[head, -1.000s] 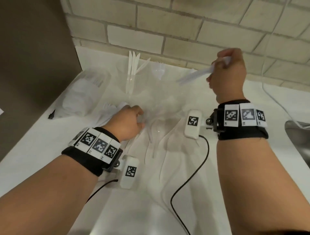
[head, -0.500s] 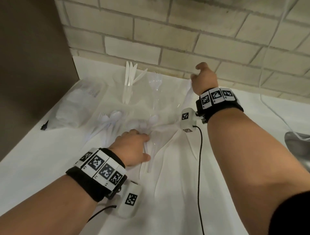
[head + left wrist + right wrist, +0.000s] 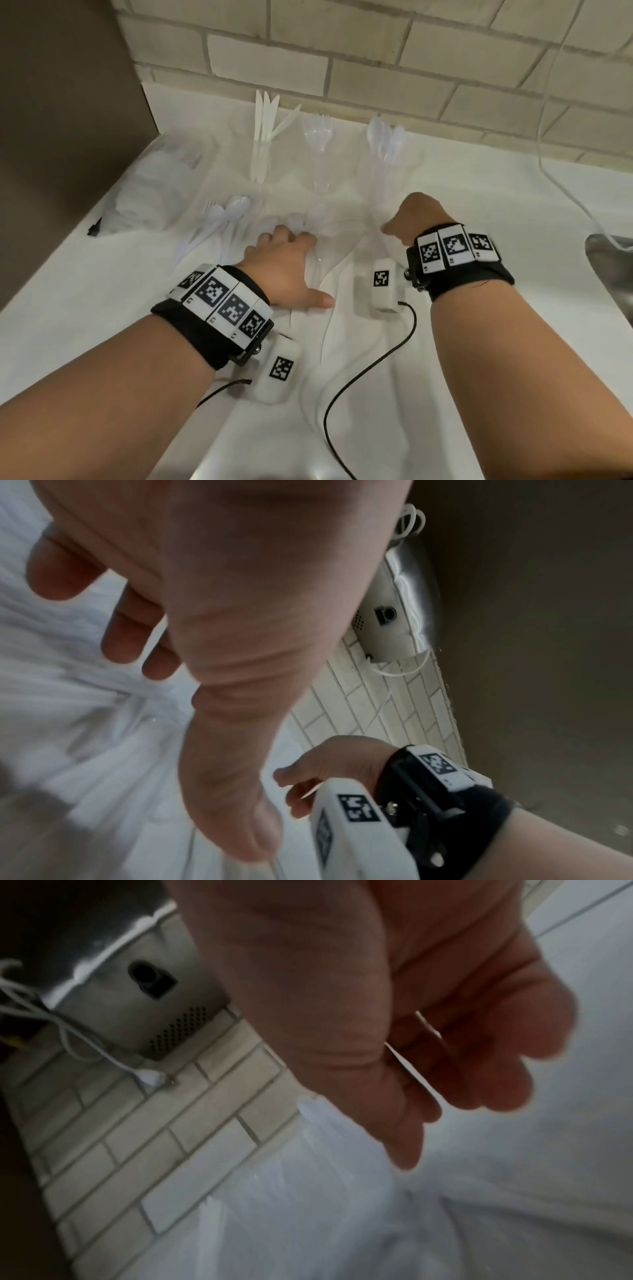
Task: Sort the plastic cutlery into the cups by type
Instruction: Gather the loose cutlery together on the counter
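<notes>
Three clear cups stand in a row by the brick wall: one with white knives, one with clear forks, one with white spoons. Loose white and clear cutlery lies scattered on the white counter in front of them. My left hand lies over the middle of that pile, fingers spread on the pieces and thumb out to the right; the left wrist view shows the left hand blurred, gripping nothing. My right hand hovers low in front of the spoon cup, fingers loosely curled and empty, as the right wrist view of the right hand also shows.
A clear plastic bag holding more cutlery lies at the left by a brown panel. A metal sink rim shows at the right edge, and a white cable hangs down the wall. Black camera cables trail across the near counter.
My right hand carried a white piece to the right cup, let it go and came back down empty. My left hand spread out over the loose pile.
</notes>
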Tool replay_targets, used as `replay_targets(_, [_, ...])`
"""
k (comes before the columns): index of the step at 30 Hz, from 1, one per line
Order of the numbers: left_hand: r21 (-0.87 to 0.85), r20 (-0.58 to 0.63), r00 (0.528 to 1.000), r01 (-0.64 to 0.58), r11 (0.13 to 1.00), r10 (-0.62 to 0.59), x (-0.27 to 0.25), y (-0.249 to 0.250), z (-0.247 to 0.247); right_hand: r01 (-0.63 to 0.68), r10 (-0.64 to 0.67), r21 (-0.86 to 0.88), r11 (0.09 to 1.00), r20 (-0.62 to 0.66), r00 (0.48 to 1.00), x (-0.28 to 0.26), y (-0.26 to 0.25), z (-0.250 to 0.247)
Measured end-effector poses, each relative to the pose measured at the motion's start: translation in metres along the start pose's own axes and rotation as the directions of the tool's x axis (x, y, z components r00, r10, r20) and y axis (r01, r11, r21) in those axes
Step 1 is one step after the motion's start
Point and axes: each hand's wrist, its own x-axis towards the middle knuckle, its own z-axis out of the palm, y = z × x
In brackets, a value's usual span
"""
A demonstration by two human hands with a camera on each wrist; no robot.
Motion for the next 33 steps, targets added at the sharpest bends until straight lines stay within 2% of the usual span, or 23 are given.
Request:
replay_targets(4, [0.121, 0.025, 1.000, -0.013, 0.993, 0.010, -0.005, 0.014, 0.011, -0.046, 0.051, -0.042, 0.998, 0.122, 0.991, -0.008, 0.001, 0.023])
replay_targets(9, [0.117, -0.019, 0.988, -0.148, 0.982, 0.151, 0.021, 0.027, 0.001, -0.069, 0.087, -0.129, 0.989, 0.140, 0.986, -0.019, 0.006, 0.025])
replay_targets(12, [0.127, 0.018, 0.991, -0.133, 0.983, 0.131, 0.044, 0.033, -0.007, -0.068, 0.093, -0.143, 0.987, 0.170, 0.981, -0.024, 0.008, 0.027])
replay_targets(16, [0.179, 0.124, 0.989, -0.104, 0.978, 0.082, 0.066, 0.042, -0.008, -0.083, 0.101, -0.094, 0.992, 0.209, 0.973, -0.032, 0.005, 0.028])
replay_targets(21, [0.244, 0.117, 0.987, -0.132, 0.961, 0.106, 0.079, 0.048, -0.006, -0.125, 0.128, -0.028, 0.992, 0.214, 0.968, -0.036, 0.006, 0.026])
replay_targets(26, [0.141, 0.060, 0.985, -0.171, 0.975, 0.164, 0.070, 0.040, -0.019, -0.136, 0.125, 0.037, 0.990, 0.212, 0.969, -0.036, 0.007, 0.029])
replay_targets(30, [0.024, -0.019, 0.984, -0.178, 0.984, 0.178, 0.044, 0.021, -0.032, -0.160, 0.134, 0.107, 0.981, 0.220, 0.966, -0.035, 0.011, 0.033])
replay_targets(33, [0.054, 0.032, 0.983, -0.185, 0.981, 0.183, 0.018, 0.004, -0.022, -0.176, 0.137, 0.168, 0.970, 0.222, 0.965, -0.038, 0.011, 0.038])
